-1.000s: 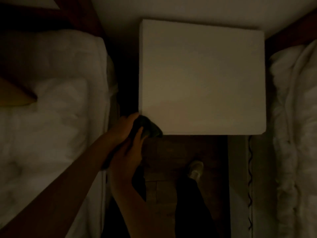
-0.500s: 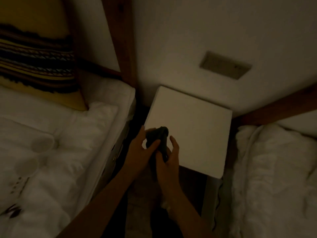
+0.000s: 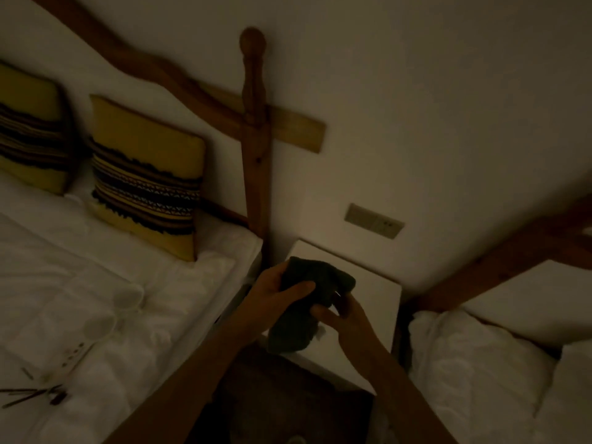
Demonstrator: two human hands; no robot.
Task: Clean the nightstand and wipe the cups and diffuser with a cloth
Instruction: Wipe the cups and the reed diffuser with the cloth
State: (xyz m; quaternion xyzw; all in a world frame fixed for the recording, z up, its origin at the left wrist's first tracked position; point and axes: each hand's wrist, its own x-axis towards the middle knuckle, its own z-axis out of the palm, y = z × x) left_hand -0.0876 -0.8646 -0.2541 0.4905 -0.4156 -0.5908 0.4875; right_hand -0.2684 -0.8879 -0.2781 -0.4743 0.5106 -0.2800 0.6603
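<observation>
Cloth [image 3: 307, 302] is gripped in both hands [image 3: 275, 296] above the bare table [image 3: 368, 302], probably being refolded for the cups [image 3: 126, 298] parked on the bed [image 3: 96, 315].

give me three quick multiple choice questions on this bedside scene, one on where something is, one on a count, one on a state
1. Where are the cups?
A. on the nightstand
B. on the left bed
C. on the floor

2. How many striped pillows lean at the headboard?
A. one
B. two
C. four

3. What state is the cloth in?
A. bunched in both hands
B. spread flat on the nightstand
C. draped over a pillow

Answers: 1 B, the pale cups lie on the white bedding. 2 B, two are visible. 3 A, left hand and right hand grip it above the nightstand.
</observation>
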